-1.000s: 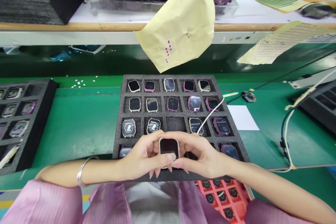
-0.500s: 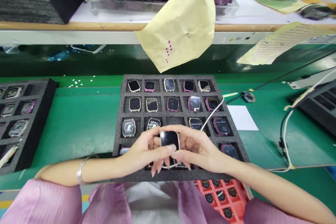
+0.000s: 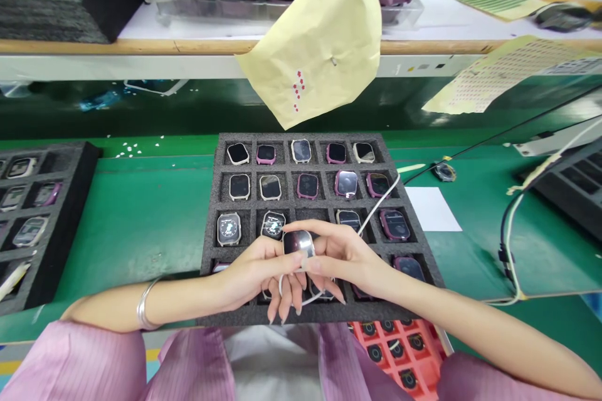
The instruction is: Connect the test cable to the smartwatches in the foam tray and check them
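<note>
Between my two hands is a square smartwatch case (image 3: 298,243) without a strap, its glossy dark screen facing up. My left hand (image 3: 266,269) grips its left and lower side, thumb on the screen's lower edge. From the other side my right hand (image 3: 345,257) grips it, with fingers along the top and right. A white cable (image 3: 380,203) runs from the right to my right hand and loops out below the fingers; where it ends is hidden. Under both hands lies a black foam tray (image 3: 209,225) with watch cases in its compartments. One watch (image 3: 229,229) shows a lit dial.
Another foam tray (image 3: 78,200) with watches stands at the left. White paper (image 3: 433,208) and a small watch part (image 3: 444,171) lie to the right. A yellow sheet (image 3: 324,44) hangs from the shelf edge. Below the bench is a red tray (image 3: 423,357) with round black parts.
The watch case has tilted in my hands, and its screen now catches a reflection. Both hands have shifted slightly, and the left fingers extend further below the watch, showing more of the cable loop.
</note>
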The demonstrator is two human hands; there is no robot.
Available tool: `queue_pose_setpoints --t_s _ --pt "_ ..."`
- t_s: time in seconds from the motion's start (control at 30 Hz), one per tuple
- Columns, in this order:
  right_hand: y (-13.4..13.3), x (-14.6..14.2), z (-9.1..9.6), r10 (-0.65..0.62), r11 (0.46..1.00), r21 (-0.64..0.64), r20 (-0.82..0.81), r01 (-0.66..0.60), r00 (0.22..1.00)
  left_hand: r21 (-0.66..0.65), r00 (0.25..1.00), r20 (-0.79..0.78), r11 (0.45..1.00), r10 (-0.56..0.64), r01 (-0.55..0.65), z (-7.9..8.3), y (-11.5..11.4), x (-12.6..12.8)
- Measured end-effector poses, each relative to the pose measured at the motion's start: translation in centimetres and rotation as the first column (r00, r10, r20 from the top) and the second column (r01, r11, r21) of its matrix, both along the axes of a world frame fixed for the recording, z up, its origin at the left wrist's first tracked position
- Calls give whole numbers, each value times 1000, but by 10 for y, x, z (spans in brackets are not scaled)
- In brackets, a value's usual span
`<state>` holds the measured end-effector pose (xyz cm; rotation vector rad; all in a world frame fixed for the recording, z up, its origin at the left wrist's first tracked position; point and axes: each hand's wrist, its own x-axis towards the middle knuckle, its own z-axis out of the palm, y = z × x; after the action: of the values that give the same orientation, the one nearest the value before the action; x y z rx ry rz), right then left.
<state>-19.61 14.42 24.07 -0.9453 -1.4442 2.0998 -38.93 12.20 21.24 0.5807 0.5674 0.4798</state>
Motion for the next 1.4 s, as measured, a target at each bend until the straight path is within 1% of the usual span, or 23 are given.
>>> queue_pose_setpoints --t_s 0.1,0.13,0.2,0.23,0.3,0.37,0.4,0.43,0.47,0.5,0.57,0.63,0.73,0.83,0.93,1.03,1.13,1.2,1.3,1.4 --pt "-2 1 1 24 998 52 9 -24 1000 63 999 -45 998 -11 14 0 -1 -1" --pt "-3 2 1 36 995 90 10 -37 999 102 998 -66 995 -8 14 0 -2 -1" --pt "-5 4 2 62 976 210 14 -63 998 191 992 -127 982 23 1 2 -5 -2" --pt "-5 5 3 70 955 289 22 -73 997 235 986 -164 972 45 -5 3 -7 -2" --pt "-4 7 4 79 893 439 63 -99 995 317 967 -239 948 85 -5 5 -11 -3" --pt "-3 8 4 94 842 523 106 -135 990 403 950 -288 915 120 7 7 -14 -4" --pt "-3 9 5 105 834 530 116 -151 988 441 943 -302 897 138 10 8 -14 -5" --pt "-3 9 5 117 842 516 111 -158 987 468 939 -306 884 155 7 8 -15 -5" --pt "-3 9 5 129 862 481 93 -158 987 478 941 -298 878 158 4 8 -14 -6" --pt "-3 10 4 140 888 434 63 -153 988 467 948 -283 884 147 3 9 -13 -6" --pt "-3 9 3 151 936 323 -8 -141 988 390 970 -231 921 77 20 9 -11 -7" --pt "-3 9 1 151 966 221 -61 -134 987 303 987 -162 951 -14 63 8 -8 -8" --pt "-1 7 -3 153 983 116 -102 -141 983 248 993 -88 964 -82 101 6 -6 -9" --pt "2 5 -5 153 988 58 -134 -146 979 236 993 -70 965 -97 111 4 -7 -10" --pt "3 4 -4 172 985 53 -164 -166 971 244 988 -72 958 -136 149 4 -9 -11" --pt "1 4 -3 221 974 101 -202 -205 954 272 979 -54 940 -197 205 6 -10 -11" --pt "-2 3 0 208 968 188 -236 -165 949 292 976 -40 931 -215 218 8 -8 -11" --pt "-3 2 2 187 966 221 -253 -132 949 298 976 -32 930 -215 214 7 -8 -10" --pt "-5 2 3 158 974 201 -276 -104 948 293 975 -17 931 -223 218 6 -7 -9" --pt "-6 5 -1 147 984 140 -274 -112 950 257 978 -10 944 -209 205 4 -6 -8"
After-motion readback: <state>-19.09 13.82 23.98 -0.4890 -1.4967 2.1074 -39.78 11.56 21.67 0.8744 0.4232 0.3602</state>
